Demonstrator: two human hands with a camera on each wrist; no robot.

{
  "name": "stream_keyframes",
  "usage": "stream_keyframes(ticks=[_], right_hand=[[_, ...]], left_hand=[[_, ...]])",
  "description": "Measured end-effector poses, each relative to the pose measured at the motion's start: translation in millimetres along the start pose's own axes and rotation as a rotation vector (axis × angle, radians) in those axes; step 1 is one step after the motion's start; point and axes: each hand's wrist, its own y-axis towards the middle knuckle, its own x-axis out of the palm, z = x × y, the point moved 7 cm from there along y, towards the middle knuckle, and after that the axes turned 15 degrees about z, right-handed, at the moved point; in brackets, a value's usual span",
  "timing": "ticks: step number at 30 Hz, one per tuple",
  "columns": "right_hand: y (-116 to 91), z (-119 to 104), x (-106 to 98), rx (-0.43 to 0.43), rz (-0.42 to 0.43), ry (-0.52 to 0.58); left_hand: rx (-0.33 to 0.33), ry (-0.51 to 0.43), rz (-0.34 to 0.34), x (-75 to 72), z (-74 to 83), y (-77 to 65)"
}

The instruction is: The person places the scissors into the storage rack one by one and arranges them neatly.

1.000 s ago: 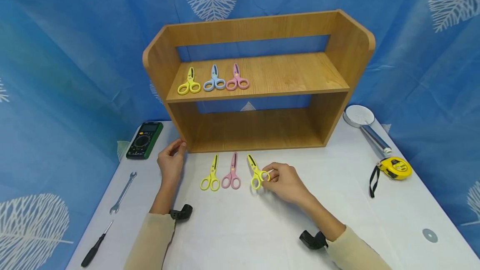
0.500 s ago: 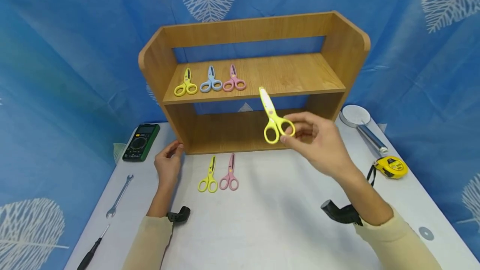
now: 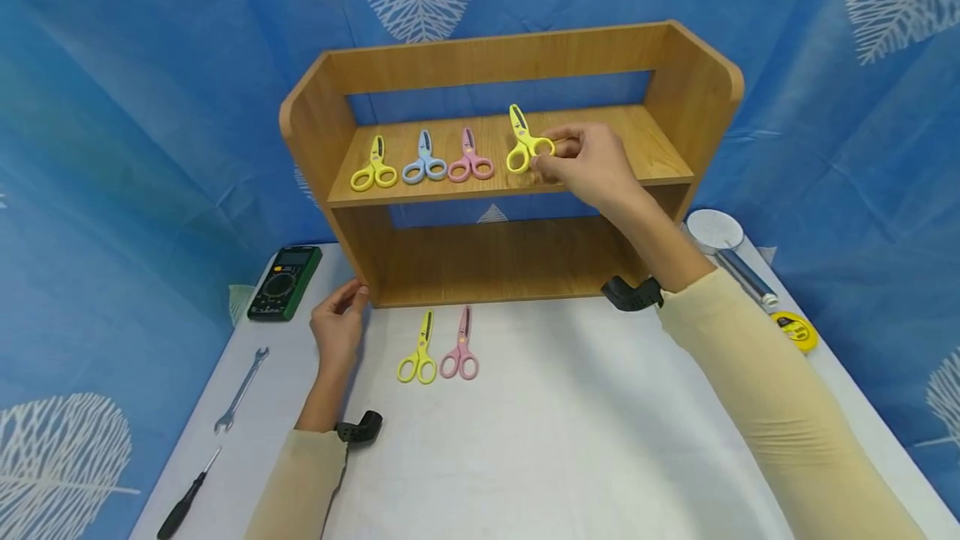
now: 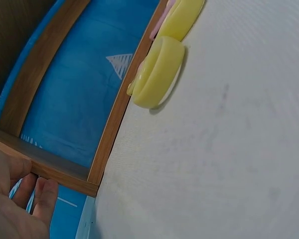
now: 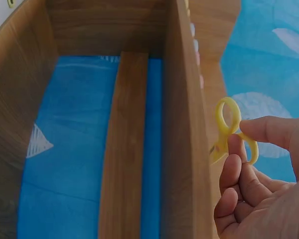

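Note:
My right hand (image 3: 596,161) pinches a pair of yellow scissors (image 3: 519,140) by one finger loop, at the upper board of the wooden shelf (image 3: 517,200). Their blades point away; whether they touch the board I cannot tell. To their left on that board lie pink scissors (image 3: 469,158), blue scissors (image 3: 425,161) and another yellow pair, side by side. In the right wrist view, thumb and fingers meet on the loop of the held scissors (image 5: 228,117). My left hand (image 3: 339,325) grips the lower front edge of the shelf's left side panel (image 4: 65,178), thumb and fingers on opposite faces.
Yellow scissors (image 3: 417,354) and pink scissors (image 3: 460,352) lie on the white table before the shelf. At left are a multimeter (image 3: 285,283), a wrench (image 3: 242,390) and a screwdriver (image 3: 186,500). A strainer-like round tool (image 3: 715,232) and tape measure (image 3: 797,332) lie right, partly behind my arm.
My right hand has lifted the yellow scissors off the table, carried them up past the shelf's front and brought them to the upper board. The left hand has stayed at the side panel.

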Motion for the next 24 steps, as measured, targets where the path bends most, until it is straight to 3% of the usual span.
stream_keyframes(ticks=[8,16,24], right_hand=[[19.7,7.2,16.9,0.046,-0.039,-0.057],[22.0,8.3,19.1,-0.077,-0.082,-0.202],[11.1,6.9,13.4,-0.109,-0.084,-0.186]], left_hand=[[-0.002,0.020,0.001,2.3,1.0,-2.5],[0.016,0.010,0.009,1.5,2.6,-0.9],[0.015,0.010,0.010,-0.2,0.4,0.0]])
